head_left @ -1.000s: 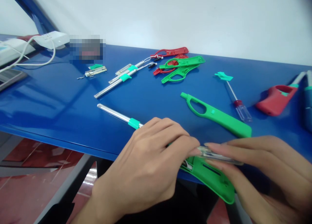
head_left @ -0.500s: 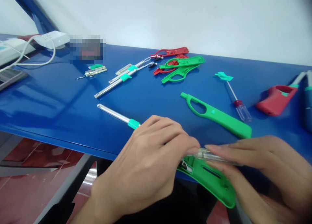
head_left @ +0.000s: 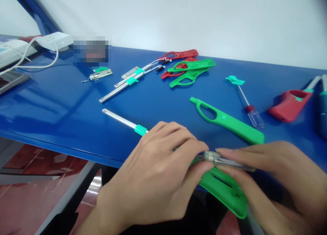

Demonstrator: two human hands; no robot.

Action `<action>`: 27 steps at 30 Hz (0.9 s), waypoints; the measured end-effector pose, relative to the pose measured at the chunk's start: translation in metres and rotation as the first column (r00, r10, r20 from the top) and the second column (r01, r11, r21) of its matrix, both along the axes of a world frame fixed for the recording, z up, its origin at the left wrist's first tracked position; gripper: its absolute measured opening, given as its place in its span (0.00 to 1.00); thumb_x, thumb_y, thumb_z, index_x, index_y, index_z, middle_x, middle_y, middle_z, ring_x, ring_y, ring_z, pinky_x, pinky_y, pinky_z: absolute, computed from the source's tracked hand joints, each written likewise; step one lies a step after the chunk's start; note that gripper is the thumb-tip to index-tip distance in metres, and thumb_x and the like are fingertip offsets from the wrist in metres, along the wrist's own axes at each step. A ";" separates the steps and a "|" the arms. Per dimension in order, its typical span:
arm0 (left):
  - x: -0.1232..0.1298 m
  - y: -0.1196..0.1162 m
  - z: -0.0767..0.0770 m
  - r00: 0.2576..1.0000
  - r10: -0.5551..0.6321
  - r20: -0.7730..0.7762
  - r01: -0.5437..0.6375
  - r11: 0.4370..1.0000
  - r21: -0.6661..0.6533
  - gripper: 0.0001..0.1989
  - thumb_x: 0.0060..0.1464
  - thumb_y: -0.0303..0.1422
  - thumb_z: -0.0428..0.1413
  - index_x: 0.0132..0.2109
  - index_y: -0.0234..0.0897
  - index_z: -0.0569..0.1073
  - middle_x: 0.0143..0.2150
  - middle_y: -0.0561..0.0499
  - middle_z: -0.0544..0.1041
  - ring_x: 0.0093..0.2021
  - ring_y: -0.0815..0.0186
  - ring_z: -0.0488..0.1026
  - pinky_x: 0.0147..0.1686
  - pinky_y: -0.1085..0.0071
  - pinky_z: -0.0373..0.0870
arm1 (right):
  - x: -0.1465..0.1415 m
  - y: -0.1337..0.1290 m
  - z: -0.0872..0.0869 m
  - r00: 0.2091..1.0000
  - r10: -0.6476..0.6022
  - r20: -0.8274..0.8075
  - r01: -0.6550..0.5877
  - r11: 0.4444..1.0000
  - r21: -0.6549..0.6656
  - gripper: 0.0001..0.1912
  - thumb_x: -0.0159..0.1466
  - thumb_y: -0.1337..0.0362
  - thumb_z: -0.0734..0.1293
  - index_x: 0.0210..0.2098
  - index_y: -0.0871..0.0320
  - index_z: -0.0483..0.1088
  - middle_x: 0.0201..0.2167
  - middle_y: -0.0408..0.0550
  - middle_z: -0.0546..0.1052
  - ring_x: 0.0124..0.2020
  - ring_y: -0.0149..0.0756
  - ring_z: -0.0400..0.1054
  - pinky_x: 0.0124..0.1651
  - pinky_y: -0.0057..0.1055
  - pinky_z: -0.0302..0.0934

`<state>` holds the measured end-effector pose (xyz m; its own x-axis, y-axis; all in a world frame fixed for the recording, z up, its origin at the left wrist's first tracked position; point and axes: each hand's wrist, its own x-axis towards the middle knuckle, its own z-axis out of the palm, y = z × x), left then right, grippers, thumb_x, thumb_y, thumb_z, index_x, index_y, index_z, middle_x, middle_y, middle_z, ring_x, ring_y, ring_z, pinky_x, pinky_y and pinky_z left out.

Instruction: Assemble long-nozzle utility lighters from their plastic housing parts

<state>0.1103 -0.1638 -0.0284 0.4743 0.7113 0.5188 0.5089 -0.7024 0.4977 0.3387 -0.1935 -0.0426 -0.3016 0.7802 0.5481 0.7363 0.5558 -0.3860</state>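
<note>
My left hand [head_left: 158,166] is closed around the front of a green lighter casing half [head_left: 224,192], with thumb and forefinger pinched at a small part by the tank's end. A metal lighter tube [head_left: 119,119] with a teal band sticks out to the left from under that hand. Between the thumb and fingers of my right hand [head_left: 276,177] is a clear lighter fuel tank [head_left: 227,160], held just above the casing. Another green casing half [head_left: 230,122] lies on the table beyond my hands. My left palm and fingers hide the casing's front end.
On the blue table [head_left: 63,115] lie two metal tubes [head_left: 116,92] with wires, a spare tank [head_left: 100,74], and a pile of red and green casing halves [head_left: 191,69]. To the right are a screwdriver [head_left: 252,114] and a red lighter [head_left: 291,105]. White cables [head_left: 55,57] run at left.
My left thumb has come forward to the end of the tank, covering the white wire seen in the casing before. The tank has shifted slightly. Things on the table stay put.
</note>
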 end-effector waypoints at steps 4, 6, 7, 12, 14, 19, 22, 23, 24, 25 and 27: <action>0.000 0.000 0.000 1.000 -0.003 -0.011 0.003 1.000 0.029 0.05 0.70 0.28 0.58 0.46 0.31 0.78 0.41 0.50 0.82 0.44 0.64 0.77 0.48 0.62 0.73 | 0.002 0.005 0.001 0.995 0.083 0.057 -0.087 0.995 0.058 0.12 0.71 0.71 0.70 0.51 0.50 0.74 0.42 0.41 0.77 0.41 0.31 0.73 0.41 0.33 0.66; 0.000 -0.001 0.000 1.000 0.008 -0.009 -0.008 1.000 0.030 0.04 0.70 0.27 0.58 0.46 0.32 0.78 0.42 0.50 0.83 0.45 0.65 0.77 0.49 0.62 0.73 | 0.000 0.007 0.001 0.999 0.041 0.033 -0.041 0.999 0.019 0.11 0.71 0.71 0.69 0.50 0.51 0.74 0.42 0.41 0.76 0.41 0.30 0.72 0.43 0.32 0.66; 0.000 -0.001 0.000 1.000 0.012 -0.004 -0.012 0.999 0.033 0.04 0.70 0.27 0.58 0.46 0.32 0.78 0.42 0.50 0.83 0.45 0.65 0.77 0.49 0.62 0.73 | -0.001 0.007 0.001 1.000 0.023 0.020 -0.024 1.000 0.007 0.10 0.71 0.71 0.69 0.50 0.51 0.74 0.42 0.41 0.76 0.41 0.30 0.72 0.44 0.32 0.66; 0.000 -0.001 -0.001 1.000 0.007 -0.011 -0.006 0.998 0.061 0.04 0.70 0.27 0.58 0.46 0.31 0.78 0.41 0.50 0.82 0.44 0.65 0.76 0.47 0.64 0.73 | 0.001 0.008 -0.002 0.997 0.066 0.049 -0.069 0.995 0.066 0.10 0.70 0.69 0.71 0.51 0.53 0.75 0.42 0.41 0.76 0.40 0.28 0.72 0.42 0.29 0.66; 0.001 -0.001 -0.001 1.000 0.013 -0.020 -0.012 0.998 0.066 0.04 0.71 0.27 0.58 0.46 0.31 0.78 0.41 0.50 0.82 0.44 0.65 0.76 0.47 0.64 0.72 | 0.004 0.007 -0.003 0.997 0.059 0.051 -0.062 0.997 0.054 0.12 0.70 0.69 0.71 0.51 0.53 0.75 0.42 0.41 0.76 0.40 0.29 0.73 0.42 0.29 0.66; 0.000 0.000 -0.002 1.000 0.016 -0.018 -0.015 0.997 0.075 0.04 0.70 0.27 0.58 0.46 0.32 0.78 0.41 0.51 0.82 0.44 0.66 0.76 0.48 0.64 0.72 | 0.008 0.005 -0.003 0.997 0.058 0.056 -0.061 0.997 0.046 0.14 0.69 0.70 0.72 0.52 0.52 0.76 0.41 0.41 0.79 0.40 0.31 0.73 0.42 0.32 0.66; -0.001 0.000 -0.003 0.999 0.023 -0.022 -0.021 0.996 0.089 0.03 0.70 0.27 0.59 0.45 0.32 0.78 0.40 0.51 0.82 0.44 0.66 0.76 0.49 0.63 0.72 | 0.009 0.007 -0.005 0.996 0.054 0.068 -0.059 0.996 0.067 0.14 0.68 0.70 0.72 0.52 0.52 0.76 0.40 0.41 0.80 0.40 0.33 0.74 0.41 0.33 0.66; -0.001 0.001 -0.003 0.999 0.029 -0.026 -0.027 0.995 0.092 0.03 0.70 0.27 0.59 0.45 0.32 0.78 0.40 0.52 0.82 0.44 0.66 0.76 0.49 0.63 0.72 | 0.009 0.007 -0.005 0.996 0.052 0.072 -0.057 0.996 0.065 0.14 0.68 0.70 0.72 0.52 0.52 0.76 0.40 0.41 0.80 0.39 0.34 0.74 0.41 0.34 0.66; -0.001 0.001 -0.003 0.999 0.037 -0.025 -0.034 0.995 0.095 0.03 0.70 0.28 0.60 0.45 0.33 0.78 0.40 0.52 0.82 0.44 0.66 0.76 0.50 0.64 0.72 | 0.009 0.007 -0.006 0.996 0.048 0.073 -0.053 0.997 0.060 0.14 0.68 0.70 0.72 0.52 0.52 0.76 0.40 0.41 0.80 0.39 0.34 0.75 0.41 0.34 0.66; -0.001 0.001 -0.003 0.999 0.043 -0.022 -0.041 0.994 0.097 0.03 0.69 0.28 0.60 0.45 0.33 0.79 0.40 0.52 0.82 0.44 0.66 0.76 0.50 0.64 0.71 | 0.009 0.007 -0.006 0.997 0.045 0.069 -0.049 0.997 0.060 0.14 0.68 0.70 0.72 0.52 0.51 0.76 0.40 0.41 0.81 0.39 0.35 0.75 0.41 0.35 0.66; 0.000 0.001 -0.003 0.999 0.046 -0.015 -0.045 0.994 0.102 0.03 0.69 0.29 0.60 0.45 0.33 0.79 0.40 0.52 0.83 0.44 0.66 0.76 0.50 0.64 0.71 | 0.009 0.007 -0.007 0.997 0.047 0.064 -0.051 0.997 0.059 0.15 0.68 0.70 0.72 0.52 0.51 0.76 0.41 0.41 0.81 0.39 0.35 0.75 0.42 0.35 0.66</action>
<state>0.1102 -0.1624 -0.0316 0.4522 0.6761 0.5816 0.5495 -0.7249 0.4154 0.3475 -0.1869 -0.0497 -0.3742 0.7292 0.5729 0.7291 0.6131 -0.3043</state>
